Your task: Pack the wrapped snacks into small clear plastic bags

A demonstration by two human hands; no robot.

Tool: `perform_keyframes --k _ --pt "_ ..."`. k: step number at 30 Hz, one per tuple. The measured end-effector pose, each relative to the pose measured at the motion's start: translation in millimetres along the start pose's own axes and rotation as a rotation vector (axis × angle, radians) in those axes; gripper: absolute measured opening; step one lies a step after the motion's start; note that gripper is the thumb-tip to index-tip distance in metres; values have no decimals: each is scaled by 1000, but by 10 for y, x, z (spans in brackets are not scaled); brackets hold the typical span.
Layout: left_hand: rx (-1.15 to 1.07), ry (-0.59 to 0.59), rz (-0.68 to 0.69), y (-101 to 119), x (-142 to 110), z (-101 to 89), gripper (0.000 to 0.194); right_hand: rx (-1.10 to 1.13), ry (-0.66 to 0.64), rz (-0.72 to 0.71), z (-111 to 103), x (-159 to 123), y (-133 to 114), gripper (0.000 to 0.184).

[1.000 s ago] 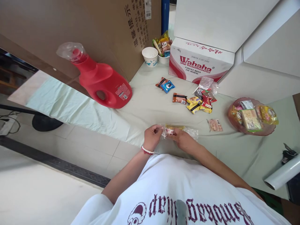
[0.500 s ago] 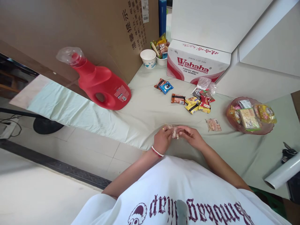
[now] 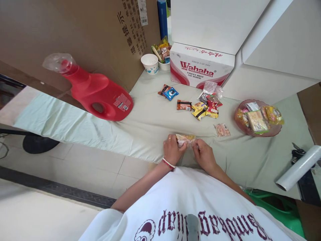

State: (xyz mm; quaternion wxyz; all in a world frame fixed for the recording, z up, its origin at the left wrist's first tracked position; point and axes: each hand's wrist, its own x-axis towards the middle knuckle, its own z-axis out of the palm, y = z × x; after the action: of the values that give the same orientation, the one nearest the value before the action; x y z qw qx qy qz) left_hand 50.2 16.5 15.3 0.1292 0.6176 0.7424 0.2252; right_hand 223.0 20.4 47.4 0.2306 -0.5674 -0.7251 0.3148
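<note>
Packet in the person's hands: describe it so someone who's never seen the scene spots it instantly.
Find the big white-and-red Wahaha box, then come down the picture toward the white shirt. Just before it, the left hand and right hand hold a clear-wrapped packet, yellowish along its top edge. Unlike the loose packets lying on the cloth, it alone is held.

Soft, even light leaves faint shadows on the cloth (image 3: 150, 124); frame edges look stretched.

The held packet (image 3: 186, 137) shows yellow and whitish pink. The jug (image 3: 94, 87) is mostly red. Blue motifs dot the white cup (image 3: 149, 63).
</note>
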Motion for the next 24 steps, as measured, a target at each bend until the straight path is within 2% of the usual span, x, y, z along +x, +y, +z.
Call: perform_keyframes --k 3,5,7,9,12,16,18,20,23,24 --pt "-65 108 83 85 -65 56 31 293 -9 33 95 1 -103 21" --pt "-82 144 235 113 -84 67 24 591 -32 136 161 10 -98 24" --pt "-112 86 418 125 -97 60 19 873 -43 234 207 17 -48 30" --pt "-159 -7 566 135 -114 45 20 1036 -15 280 234 15 15 38" --pt "-275 -94 690 160 -133 16 29 1021 33 306 272 -6 90 50" --pt "-427 -178 713 142 -101 -40 34 827 66 324 250 -3 192 50" --pt "-441 -234 708 46 -86 -87 41 784 139 324 69 7 299 47" --pt "-387 -186 616 -134 -91 -150 35 735 303 305 -307 17 466 45" --pt "-310 -79 396 -504 -133 -256 26 580 627 274 -1190 99 829 48" --pt "-281 -64 324 -622 -152 -285 26 513 688 270 -1523 164 964 49"
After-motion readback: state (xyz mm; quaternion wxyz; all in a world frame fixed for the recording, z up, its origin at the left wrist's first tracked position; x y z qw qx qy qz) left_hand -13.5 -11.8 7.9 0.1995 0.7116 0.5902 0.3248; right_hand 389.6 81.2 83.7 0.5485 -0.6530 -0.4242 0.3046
